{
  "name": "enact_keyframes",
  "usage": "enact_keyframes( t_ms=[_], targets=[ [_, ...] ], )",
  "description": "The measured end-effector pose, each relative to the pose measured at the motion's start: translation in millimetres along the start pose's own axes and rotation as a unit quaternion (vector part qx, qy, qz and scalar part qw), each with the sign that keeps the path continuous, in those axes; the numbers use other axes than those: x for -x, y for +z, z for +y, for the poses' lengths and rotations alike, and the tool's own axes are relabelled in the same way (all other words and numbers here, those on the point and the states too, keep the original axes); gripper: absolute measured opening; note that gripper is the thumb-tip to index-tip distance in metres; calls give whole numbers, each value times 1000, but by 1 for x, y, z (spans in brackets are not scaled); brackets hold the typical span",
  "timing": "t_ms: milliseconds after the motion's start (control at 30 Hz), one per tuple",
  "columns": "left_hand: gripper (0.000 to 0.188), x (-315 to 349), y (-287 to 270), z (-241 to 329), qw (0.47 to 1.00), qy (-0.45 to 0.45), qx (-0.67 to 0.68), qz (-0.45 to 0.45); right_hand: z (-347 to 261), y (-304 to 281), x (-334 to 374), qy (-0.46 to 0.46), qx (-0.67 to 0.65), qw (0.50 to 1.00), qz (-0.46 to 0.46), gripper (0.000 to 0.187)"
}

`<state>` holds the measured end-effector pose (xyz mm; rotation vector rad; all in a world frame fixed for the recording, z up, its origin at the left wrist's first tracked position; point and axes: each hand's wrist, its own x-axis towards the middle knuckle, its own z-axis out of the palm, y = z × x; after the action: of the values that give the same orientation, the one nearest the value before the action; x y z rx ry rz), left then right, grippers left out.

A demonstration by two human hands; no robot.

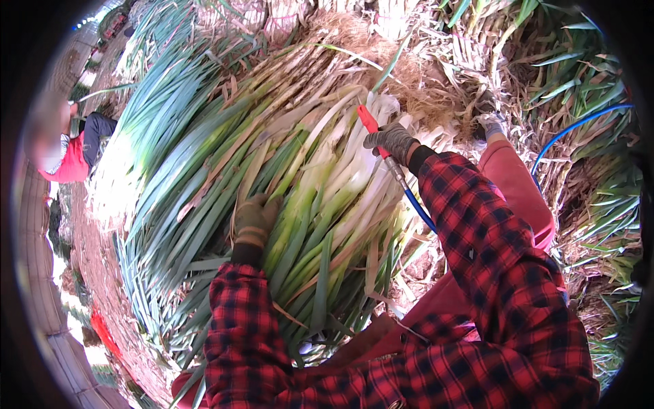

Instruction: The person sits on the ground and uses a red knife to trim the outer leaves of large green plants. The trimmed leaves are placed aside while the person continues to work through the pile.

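Observation:
A broad heap of large green onions lies before me, white stalks toward the upper right and long green leaves toward the lower left. My right hand, in a grey glove, is closed around a red air blow gun. Its tip is above the white stalk ends. A blue hose runs from the gun's metal fitting down behind my sleeve. In a dark olive glove, my left hand grips leaves in the middle of the heap. Its fingertips are partly sunk among them.
More onions with leaves line the right side, where a blue hose loop lies. Roots and dry husks cover the far ground. Another person in a red top is at the far left. A red object lies lower left.

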<state>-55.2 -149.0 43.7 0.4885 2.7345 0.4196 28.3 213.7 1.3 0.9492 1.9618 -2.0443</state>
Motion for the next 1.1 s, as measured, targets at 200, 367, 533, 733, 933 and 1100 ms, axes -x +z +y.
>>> enact_keyframes(
  t_ms=[200, 367, 533, 733, 933, 1100],
  targets=[
    [41, 7, -3, -20, 992, -51, 105, 39, 13, 88, 101, -121, 261, 936, -202, 45],
    [30, -9, 9, -48, 964, -24, 258, 53, 8, 111, 134, -155, 317, 908, -226, 50],
    [28, -9, 16, -40, 978, -9, 180, 102, 10, 123, 142, -180, 333, 883, -279, 45],
    [26, -15, 21, -49, 979, -27, 164, 114, 6, 108, 117, -59, 246, 919, -303, 49],
    [29, -20, 31, -71, 978, -2, 159, 134, 1, 98, 104, -70, 228, 938, -252, 37],
    [27, -21, 28, -51, 980, -3, 162, 119, 13, 61, 62, -58, 200, 965, -161, 44]
  ],
)
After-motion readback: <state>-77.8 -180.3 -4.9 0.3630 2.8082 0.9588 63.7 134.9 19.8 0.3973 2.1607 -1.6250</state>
